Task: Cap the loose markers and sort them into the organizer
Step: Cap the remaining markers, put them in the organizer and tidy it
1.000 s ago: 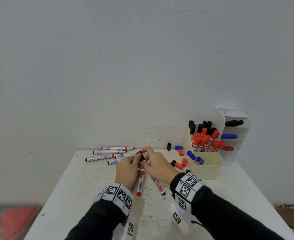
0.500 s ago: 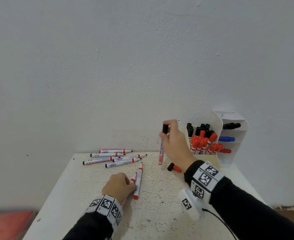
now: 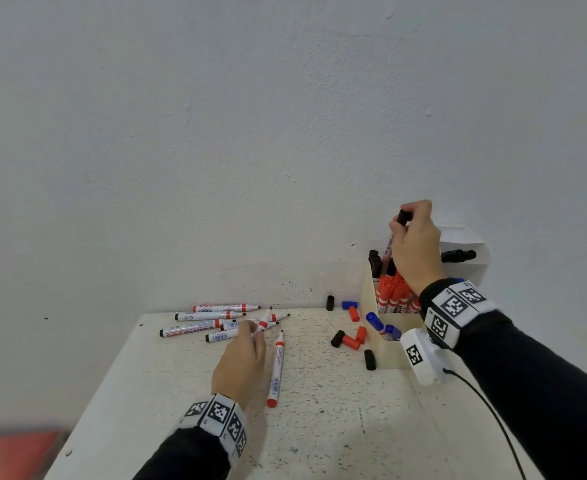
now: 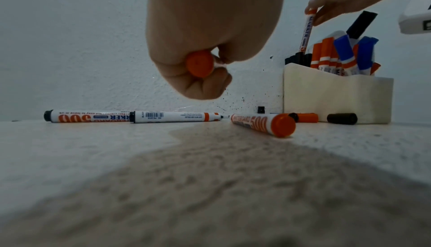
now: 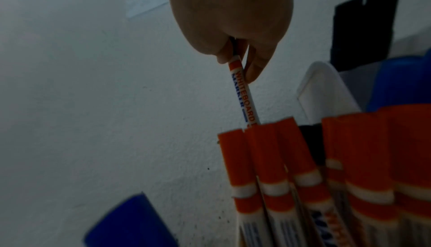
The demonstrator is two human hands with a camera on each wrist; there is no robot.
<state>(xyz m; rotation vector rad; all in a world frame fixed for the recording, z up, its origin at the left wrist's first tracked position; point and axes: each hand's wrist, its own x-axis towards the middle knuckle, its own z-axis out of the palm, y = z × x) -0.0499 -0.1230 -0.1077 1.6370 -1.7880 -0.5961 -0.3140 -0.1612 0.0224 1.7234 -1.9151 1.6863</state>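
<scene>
My right hand [image 3: 403, 220] pinches a black-capped marker [image 3: 388, 242] near its top and holds it upright over the cream organizer [image 3: 389, 355]. The marker's lower end dips between the black and red markers standing there, as the right wrist view [image 5: 243, 96] shows. My left hand [image 3: 252, 332] grips an uncapped red marker [image 3: 263, 323] just above the table. Its red butt end [image 4: 199, 63] faces the left wrist camera. One more uncapped red marker [image 3: 277, 368] lies beside my left hand.
Several uncapped markers [image 3: 202, 316] lie at the table's back left. Loose red, black and blue caps [image 3: 349, 341] are scattered left of the organizer. A white shelf unit [image 3: 465, 237] with a black marker [image 3: 458, 255] stands behind it. The table's front edge is near my wrists.
My right hand carried the capped marker up and right, from mid-table to over the organizer. My left hand, resting on the table before, has lifted an uncapped red marker.
</scene>
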